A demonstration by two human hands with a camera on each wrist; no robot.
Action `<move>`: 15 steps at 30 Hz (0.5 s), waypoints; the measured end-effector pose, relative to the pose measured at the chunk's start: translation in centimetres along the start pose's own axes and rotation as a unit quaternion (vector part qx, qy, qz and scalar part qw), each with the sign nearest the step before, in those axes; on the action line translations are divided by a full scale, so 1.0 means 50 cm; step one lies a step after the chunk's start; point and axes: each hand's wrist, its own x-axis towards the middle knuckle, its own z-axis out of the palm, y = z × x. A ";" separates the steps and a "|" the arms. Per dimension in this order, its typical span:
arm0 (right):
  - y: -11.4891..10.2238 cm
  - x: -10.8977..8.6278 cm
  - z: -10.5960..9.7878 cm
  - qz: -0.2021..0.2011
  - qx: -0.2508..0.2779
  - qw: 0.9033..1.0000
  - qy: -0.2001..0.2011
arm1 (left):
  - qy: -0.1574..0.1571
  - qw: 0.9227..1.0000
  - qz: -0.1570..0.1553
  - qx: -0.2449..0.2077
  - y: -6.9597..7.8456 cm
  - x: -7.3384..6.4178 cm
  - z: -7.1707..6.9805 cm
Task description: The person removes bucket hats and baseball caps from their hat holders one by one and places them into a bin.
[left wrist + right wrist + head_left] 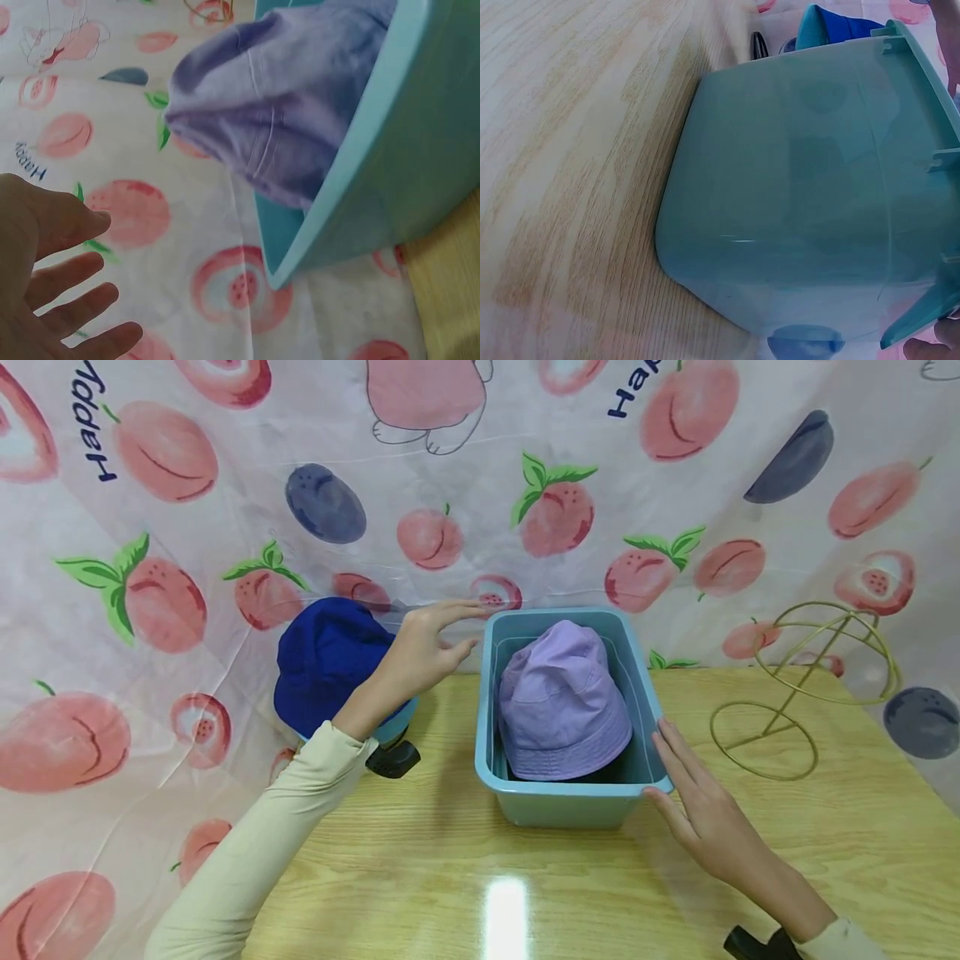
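Note:
A lavender bucket hat (pixel 564 702) sits crown up inside a light blue plastic bin (pixel 570 806) on the table. My left hand (pixel 427 647) hovers to the left of the bin, fingers spread and holding nothing. In the left wrist view that hand (pixel 64 277) is apart from both the bin (pixel 375 150) and the hat (pixel 277 97). My right hand (pixel 708 818) touches the bin's right rim near the front corner, its fingers fairly straight. The right wrist view shows the bin's outer wall (pixel 795 187), with fingertips (pixel 934 349) by the rim.
A royal blue hat (pixel 330 664) stands left of the bin, partly behind my left forearm, with light blue showing beneath it. A gold wire stand (pixel 787 714) is on the wooden table (pixel 420 860) to the right. Fruit-printed cloth (pixel 465 468) hangs behind.

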 end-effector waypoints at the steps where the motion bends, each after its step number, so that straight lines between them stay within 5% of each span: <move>1: 0.001 -0.001 0.001 0.000 0.000 1.000 0.000 | 0.001 1.000 -0.003 0.000 -0.003 -0.002 -0.005; 15: 0.004 -0.003 0.006 0.003 0.003 1.000 0.003 | 0.031 0.998 -0.030 0.036 -0.035 -0.022 -0.072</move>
